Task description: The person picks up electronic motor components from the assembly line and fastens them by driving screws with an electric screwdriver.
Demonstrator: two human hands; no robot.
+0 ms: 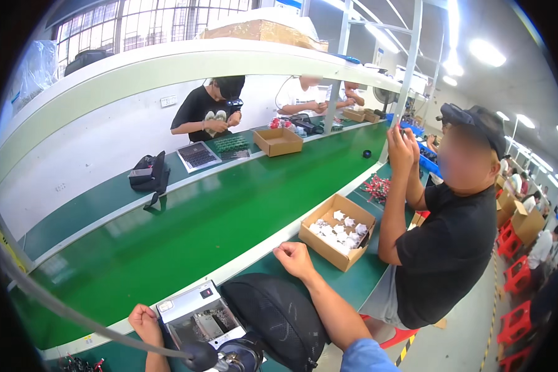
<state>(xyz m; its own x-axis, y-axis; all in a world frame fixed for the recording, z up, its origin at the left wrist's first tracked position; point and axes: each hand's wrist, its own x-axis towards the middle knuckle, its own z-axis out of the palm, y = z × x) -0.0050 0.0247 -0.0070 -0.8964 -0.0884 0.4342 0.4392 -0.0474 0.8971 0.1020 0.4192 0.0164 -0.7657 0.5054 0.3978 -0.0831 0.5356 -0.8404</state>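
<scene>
Head view: your left hand, fingers curled, beside a white windowed box of small metal parts, near table; your right hand, loosely closed, near an open carton of white pieces. Whether either hand grips anything: cannot tell. Step: apparent pause; any pick-up calls for uncurled fingers.

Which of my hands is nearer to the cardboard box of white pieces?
Right: the right hand is left of the cardboard box; the left hand is farther, beside the silver device.
</scene>
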